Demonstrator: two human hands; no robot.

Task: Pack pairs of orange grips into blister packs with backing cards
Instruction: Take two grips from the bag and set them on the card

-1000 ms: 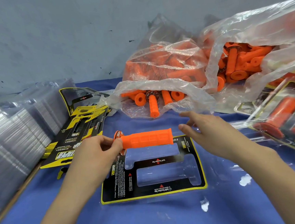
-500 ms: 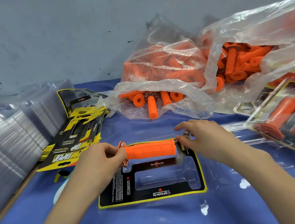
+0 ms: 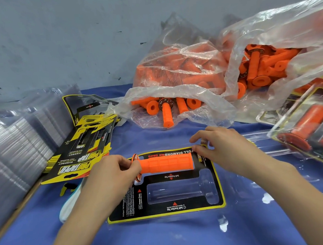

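An orange grip (image 3: pixel 166 163) lies across the upper cavity of a clear blister pack with a black and yellow backing card (image 3: pixel 184 210) on the blue table. My left hand (image 3: pixel 110 175) grips its flanged left end. My right hand (image 3: pixel 221 148) has its fingertips on the pack's edge at the grip's right end, curled over it. The lower cavity (image 3: pixel 180 193) holds no grip. Two clear plastic bags (image 3: pixel 181 67) of loose orange grips sit behind.
A fanned pile of backing cards (image 3: pixel 83 152) lies to the left, beside tall stacks of clear blister shells (image 3: pixel 12 147). Packed blister packs (image 3: pixel 314 134) rest at the right. A white object (image 3: pixel 70 206) pokes out under my left wrist. A grey wall stands behind.
My left hand lowered the grip from above the card into the upper cavity. My right hand came down from open in the air onto the pack's edge at the grip's right end.
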